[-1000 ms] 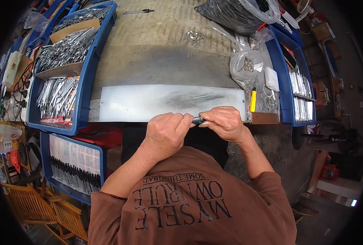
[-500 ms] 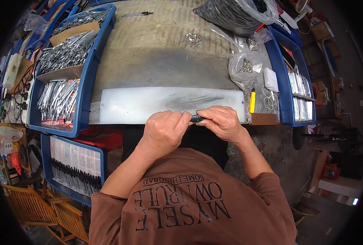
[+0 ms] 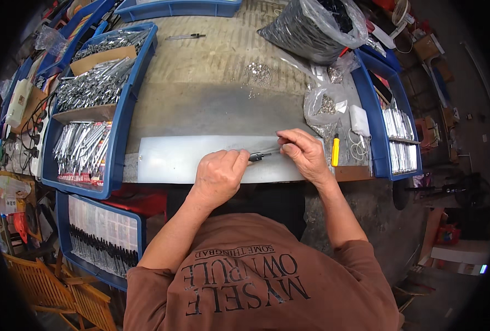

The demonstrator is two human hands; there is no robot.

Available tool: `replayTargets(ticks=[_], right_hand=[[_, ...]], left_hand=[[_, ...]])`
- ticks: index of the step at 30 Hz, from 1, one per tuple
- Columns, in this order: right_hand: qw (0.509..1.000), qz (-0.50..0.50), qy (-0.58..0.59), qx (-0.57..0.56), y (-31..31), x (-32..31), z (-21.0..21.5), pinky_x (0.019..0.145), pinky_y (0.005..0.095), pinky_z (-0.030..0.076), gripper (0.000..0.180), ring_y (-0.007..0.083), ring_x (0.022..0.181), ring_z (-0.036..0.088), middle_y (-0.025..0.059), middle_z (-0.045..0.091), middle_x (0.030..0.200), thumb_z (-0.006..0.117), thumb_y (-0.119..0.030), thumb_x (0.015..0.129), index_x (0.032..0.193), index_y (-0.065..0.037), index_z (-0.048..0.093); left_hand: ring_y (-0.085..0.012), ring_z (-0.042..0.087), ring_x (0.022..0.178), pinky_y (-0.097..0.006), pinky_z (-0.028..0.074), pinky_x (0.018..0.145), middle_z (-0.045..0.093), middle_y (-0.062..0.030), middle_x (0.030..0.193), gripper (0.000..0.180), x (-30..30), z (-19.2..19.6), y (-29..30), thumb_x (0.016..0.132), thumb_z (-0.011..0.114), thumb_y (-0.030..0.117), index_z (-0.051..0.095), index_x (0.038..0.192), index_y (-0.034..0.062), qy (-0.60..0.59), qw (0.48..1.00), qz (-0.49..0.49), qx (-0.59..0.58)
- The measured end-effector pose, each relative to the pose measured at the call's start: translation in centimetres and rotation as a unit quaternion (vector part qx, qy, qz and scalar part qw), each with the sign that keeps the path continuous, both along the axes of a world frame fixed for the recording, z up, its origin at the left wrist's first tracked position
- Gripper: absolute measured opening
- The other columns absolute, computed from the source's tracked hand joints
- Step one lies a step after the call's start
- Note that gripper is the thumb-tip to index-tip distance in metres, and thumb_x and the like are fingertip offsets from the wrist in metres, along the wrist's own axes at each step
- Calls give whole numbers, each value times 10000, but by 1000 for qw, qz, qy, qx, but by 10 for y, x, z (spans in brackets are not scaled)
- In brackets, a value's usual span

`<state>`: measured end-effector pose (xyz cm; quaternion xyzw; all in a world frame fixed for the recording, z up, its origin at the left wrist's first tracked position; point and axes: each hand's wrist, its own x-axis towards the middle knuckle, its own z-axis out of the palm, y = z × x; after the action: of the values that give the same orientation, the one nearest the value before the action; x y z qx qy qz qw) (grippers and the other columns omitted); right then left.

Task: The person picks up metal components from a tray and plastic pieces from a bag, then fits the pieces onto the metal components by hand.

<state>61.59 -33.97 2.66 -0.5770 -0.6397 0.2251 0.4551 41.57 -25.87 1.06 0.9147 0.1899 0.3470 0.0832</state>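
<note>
right hand (image 3: 304, 153) withdrawn, black piece (image 3: 256, 157) in left hand (image 3: 221, 172)

A workshop, with small parts in bulk all round my worktable (image 3: 195, 110).
What tells me so is the stock within reach: a divided blue tray (image 3: 126, 110) on my left packed with silvery rods (image 3: 82, 144) by the heap, another blue tray (image 3: 376, 129) on my right holding more in neat rows, a big clear bag (image 3: 294, 33) full of dark pieces, and tiny shiny bits (image 3: 257, 73) strewn over the scuffed, stained top. A yellow-handled tool (image 3: 335, 151) lies beside the smudged white board (image 3: 173, 160) in front of me, black cables (image 3: 31, 135) tangle at the far left, and the floor (image 3: 377, 204) is bare grey and blotched.
</note>
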Motion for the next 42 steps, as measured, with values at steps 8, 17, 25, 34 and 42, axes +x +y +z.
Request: replayTargets(ticks=[8, 17, 25, 34, 42], right_hand=[[991, -119, -65, -18, 50, 18, -6, 645, 303, 458, 154, 251, 740, 591, 130, 605, 821, 588, -78, 782, 910, 6, 606], [977, -138, -164, -12, 84, 31, -19, 663, 365, 461, 141, 322, 749, 580, 156, 599, 807, 590, -107, 770, 862, -4, 616], [976, -207, -62, -16, 32, 39, 8, 639, 318, 462, 138, 281, 734, 599, 135, 613, 809, 578, -79, 773, 881, -2, 618], [921, -229, -297, -106, 25, 119, 14, 704, 391, 464, 169, 317, 798, 588, 177, 616, 843, 570, -137, 759, 834, 2, 630], [857, -210, -413, -226, 42, 118, 7, 680, 438, 463, 159, 357, 736, 594, 190, 611, 750, 537, -148, 750, 768, -21, 630]], left_hand=[[-215, 518, 506, -332, 419, 444, 464, -61, 580, 141, 6, -13, 13, 706, 626, 107, 507, 756, 48, 11, 999, 20, -38], [-226, 524, 505, -341, 421, 441, 475, -65, 577, 143, 8, -10, 13, 693, 634, 85, 518, 765, 43, 10, 998, 14, -57], [-212, 519, 515, -332, 424, 459, 459, -63, 584, 127, 6, -9, 14, 720, 613, 95, 507, 756, 36, 13, 998, -4, -58], [-251, 521, 517, -347, 413, 461, 489, -86, 597, 155, 7, -6, 14, 693, 639, 55, 534, 800, 18, 5, 998, 5, -69], [-223, 535, 529, -334, 430, 466, 484, -74, 598, 150, 7, -6, 13, 708, 622, 89, 532, 799, 12, 30, 998, 12, -51]])
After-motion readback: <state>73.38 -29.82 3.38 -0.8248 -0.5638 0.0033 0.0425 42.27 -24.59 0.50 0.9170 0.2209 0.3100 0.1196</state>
